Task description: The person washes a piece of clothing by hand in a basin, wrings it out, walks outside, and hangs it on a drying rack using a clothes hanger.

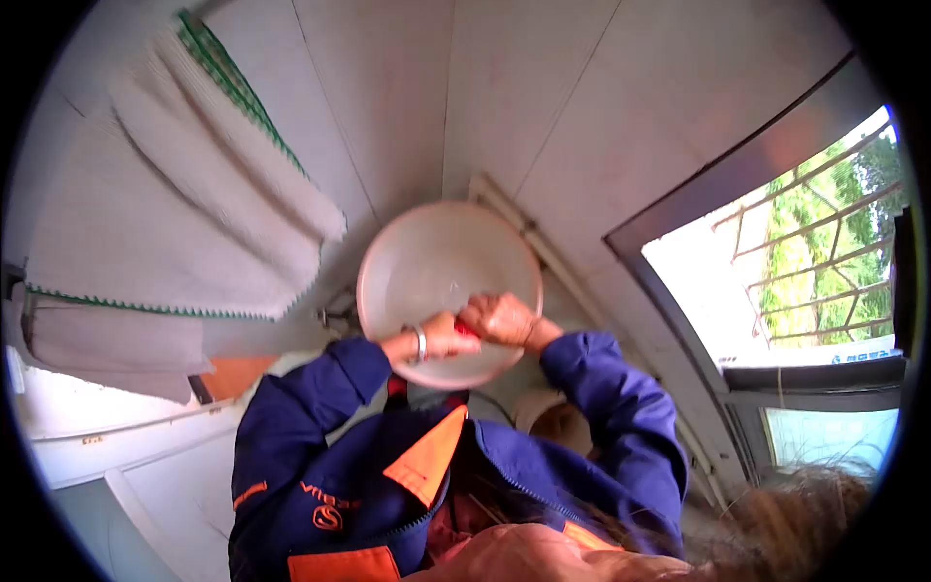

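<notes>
A round, pale basin [407, 267] with a pinkish rim is below my hands. My left hand [444, 338], with a silvery bangle at the wrist, is closed over the near part of the basin. Pressed close to it on the right is my right hand [501, 318], also closed. Between the two hands shows a small bit of something red [465, 329]; the fingers cover most of it, and its kind cannot be made out. Both hands appear to grip it. Something small glints on the basin's bottom beyond the hands.
A white towel [194, 184] with green edging hangs at the left. A pipe [562, 267] runs along the wall behind the basin. A tap-like fitting [337, 317] is left of the basin. A barred window [815, 242] is at the right; a round container [558, 424] stands below my right arm.
</notes>
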Tool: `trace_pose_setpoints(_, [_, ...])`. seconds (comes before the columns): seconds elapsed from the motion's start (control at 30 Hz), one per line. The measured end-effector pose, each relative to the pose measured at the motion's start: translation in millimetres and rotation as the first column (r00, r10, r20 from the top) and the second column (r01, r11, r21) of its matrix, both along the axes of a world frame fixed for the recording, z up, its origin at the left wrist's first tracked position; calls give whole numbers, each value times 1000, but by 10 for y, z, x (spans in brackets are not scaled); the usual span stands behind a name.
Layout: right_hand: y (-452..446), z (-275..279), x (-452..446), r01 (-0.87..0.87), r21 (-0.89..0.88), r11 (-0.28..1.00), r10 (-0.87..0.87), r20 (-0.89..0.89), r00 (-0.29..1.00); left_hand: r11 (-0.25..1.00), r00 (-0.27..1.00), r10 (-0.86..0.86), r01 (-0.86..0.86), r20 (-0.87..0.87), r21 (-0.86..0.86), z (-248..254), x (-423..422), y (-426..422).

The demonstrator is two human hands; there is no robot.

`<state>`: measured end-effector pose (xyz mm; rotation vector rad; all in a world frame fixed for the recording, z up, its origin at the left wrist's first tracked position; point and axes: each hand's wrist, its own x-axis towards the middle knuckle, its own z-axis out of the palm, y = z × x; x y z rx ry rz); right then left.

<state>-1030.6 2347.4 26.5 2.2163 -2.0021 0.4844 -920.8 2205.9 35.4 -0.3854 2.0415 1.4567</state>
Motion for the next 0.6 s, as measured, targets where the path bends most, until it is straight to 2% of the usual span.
trace_pose_setpoints(0.1, [15, -21, 60, 45, 58, 997, -48, 58, 997, 986, 990, -73, 53, -120, -158, -90, 1, 3])
trace_pose_setpoints(0.17, [15, 12, 122, 97, 174, 980, -124, 155, 980, 935, 967, -159, 83, -199, -345, -302, -5, 6])
trace_pose_setpoints(0.23, [-6, 30, 157, 145, 247, 958, -198, 207, 958, 894, 965, -171, 68, -198, -442, -243, 5, 8])
trace_pose_setpoints(0.4, [-70, 25, 191, 231, 344, 910, -338, 293, 894, 833, 918, -258, 52, -302, -551, -209, -5, -23])
trace_pose_setpoints(0.6, [-132, -81, 234, 317, 459, 830, -510, 394, 765, 730, 891, -367, 98, -268, -676, -80, -73, -100])
